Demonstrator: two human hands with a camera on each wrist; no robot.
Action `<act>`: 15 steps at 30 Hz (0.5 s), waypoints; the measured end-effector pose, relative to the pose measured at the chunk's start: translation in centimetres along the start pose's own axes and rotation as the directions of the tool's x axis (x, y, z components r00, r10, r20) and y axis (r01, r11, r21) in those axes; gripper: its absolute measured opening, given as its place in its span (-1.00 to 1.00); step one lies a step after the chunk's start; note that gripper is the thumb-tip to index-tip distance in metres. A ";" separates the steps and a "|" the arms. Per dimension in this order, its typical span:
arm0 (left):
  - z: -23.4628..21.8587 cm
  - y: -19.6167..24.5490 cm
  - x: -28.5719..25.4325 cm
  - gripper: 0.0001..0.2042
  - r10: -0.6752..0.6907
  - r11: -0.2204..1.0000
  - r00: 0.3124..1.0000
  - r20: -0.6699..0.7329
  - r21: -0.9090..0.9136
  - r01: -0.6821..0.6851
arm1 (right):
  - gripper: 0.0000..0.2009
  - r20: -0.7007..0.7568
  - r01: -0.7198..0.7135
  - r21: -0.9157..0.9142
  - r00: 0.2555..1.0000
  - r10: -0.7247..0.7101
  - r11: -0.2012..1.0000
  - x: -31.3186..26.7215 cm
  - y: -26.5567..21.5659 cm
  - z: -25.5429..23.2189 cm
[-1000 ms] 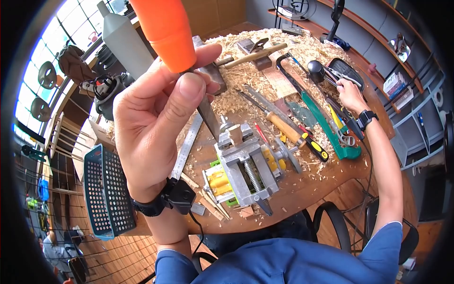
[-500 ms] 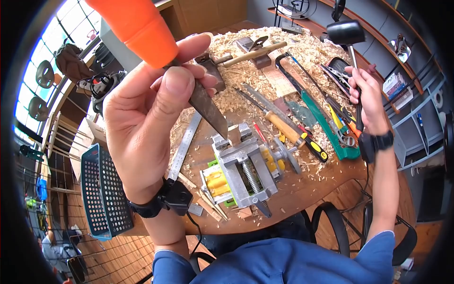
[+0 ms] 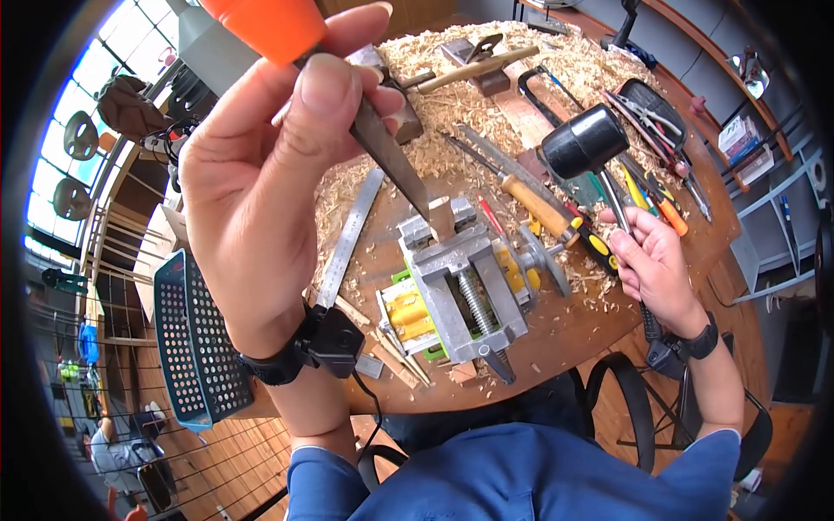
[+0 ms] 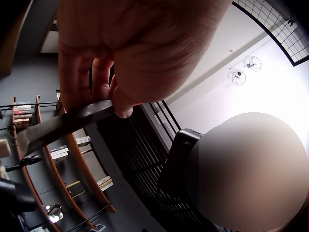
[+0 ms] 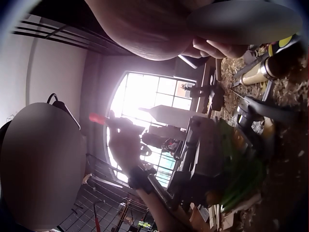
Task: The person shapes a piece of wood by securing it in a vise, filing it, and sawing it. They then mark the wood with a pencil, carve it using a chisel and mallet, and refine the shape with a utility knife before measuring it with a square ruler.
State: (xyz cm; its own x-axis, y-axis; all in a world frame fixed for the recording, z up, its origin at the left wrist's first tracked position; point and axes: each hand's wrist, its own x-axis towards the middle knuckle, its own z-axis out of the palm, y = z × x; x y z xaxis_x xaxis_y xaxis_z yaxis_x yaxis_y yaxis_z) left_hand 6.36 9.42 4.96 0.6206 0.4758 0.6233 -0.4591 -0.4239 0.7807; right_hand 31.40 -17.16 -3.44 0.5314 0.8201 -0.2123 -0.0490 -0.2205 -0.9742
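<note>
My left hand (image 3: 252, 191) pinches a chisel (image 3: 391, 165) between thumb and fingers, high on its blade just under the orange handle (image 3: 269, 26). The blade slants down, its tip close to a small wood piece (image 3: 442, 219) clamped upright in a metal vise (image 3: 469, 286). From the left wrist view, the bare blade (image 4: 63, 124) points out past the fingers. My right hand (image 3: 656, 265) grips the shaft of a black mallet (image 3: 586, 141), whose head is raised right of the vise. In the right wrist view, the right hand (image 5: 145, 29) fills the top.
Wood shavings (image 3: 426, 52) heap over the back of the table. A steel ruler (image 3: 347, 239) lies left of the vise, beyond it a perforated basket (image 3: 204, 347). Wooden-handled file (image 3: 539, 208), pliers (image 3: 656, 122) and other tools lie to the right; two hand planes stand behind.
My right hand took up the mallet from among the tools at the right and brought it leftward and nearer the vise. The left hand shifted slightly left and still pinches the chisel.
</note>
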 end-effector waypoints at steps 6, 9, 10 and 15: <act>-0.9 -0.9 0.2 -0.64 0.052 0.998 0.999 0.016 -0.048 -0.051 | -0.57 0.017 -0.039 0.076 0.999 0.038 0.996 0.8 1.1 0.3; -1.2 -0.9 0.3 -0.65 0.053 0.998 0.999 0.012 -0.017 -0.053 | -0.50 -0.005 -0.025 0.047 1.000 0.026 0.999 1.3 1.8 0.6; -1.6 -1.0 0.3 -0.65 0.061 0.998 0.998 0.035 -0.001 -0.061 | -0.50 -0.005 -0.037 0.055 0.999 0.037 0.998 1.3 2.0 0.6; -1.9 -0.8 0.4 -0.64 0.043 0.999 0.997 0.059 0.022 -0.045 | -0.45 0.031 -0.075 0.061 0.997 0.073 0.995 1.2 2.9 1.0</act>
State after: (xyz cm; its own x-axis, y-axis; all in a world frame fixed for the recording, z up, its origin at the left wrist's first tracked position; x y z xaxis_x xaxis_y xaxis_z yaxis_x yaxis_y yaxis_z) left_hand 5.74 11.42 4.67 0.6366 0.4108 0.6527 -0.4720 -0.4616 0.7510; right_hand 31.01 -16.30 -6.61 0.5000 0.8176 -0.2855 -0.1404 -0.2488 -0.9583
